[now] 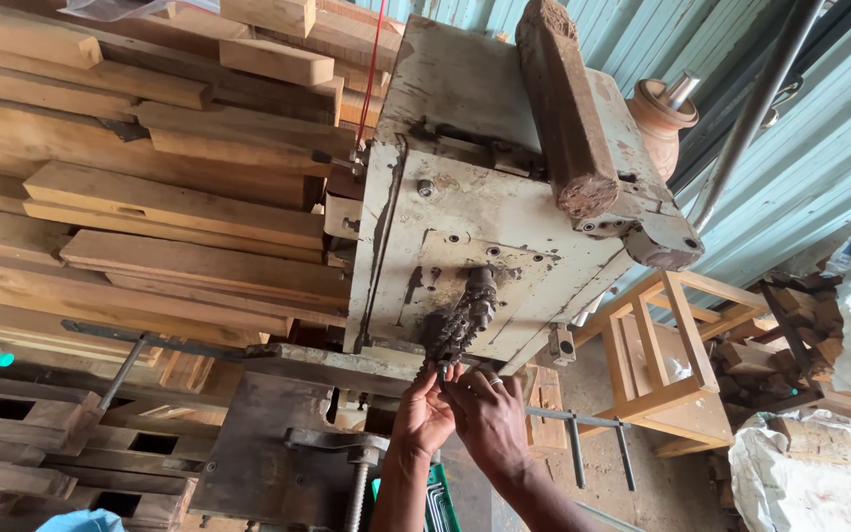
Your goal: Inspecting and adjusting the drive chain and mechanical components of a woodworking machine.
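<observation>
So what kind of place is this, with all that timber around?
Most likely a woodworking shop. Sawn planks are stacked high, a worn machine has a toothed chain cutter that both hands reach for, and an unfinished wooden frame stands by corrugated metal walls.

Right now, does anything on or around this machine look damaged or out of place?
Yes. A rough wooden block with a crumbling end lies loose atop the worn machine housing. Both hands, left hand and right hand, touch the chain cutter.
</observation>
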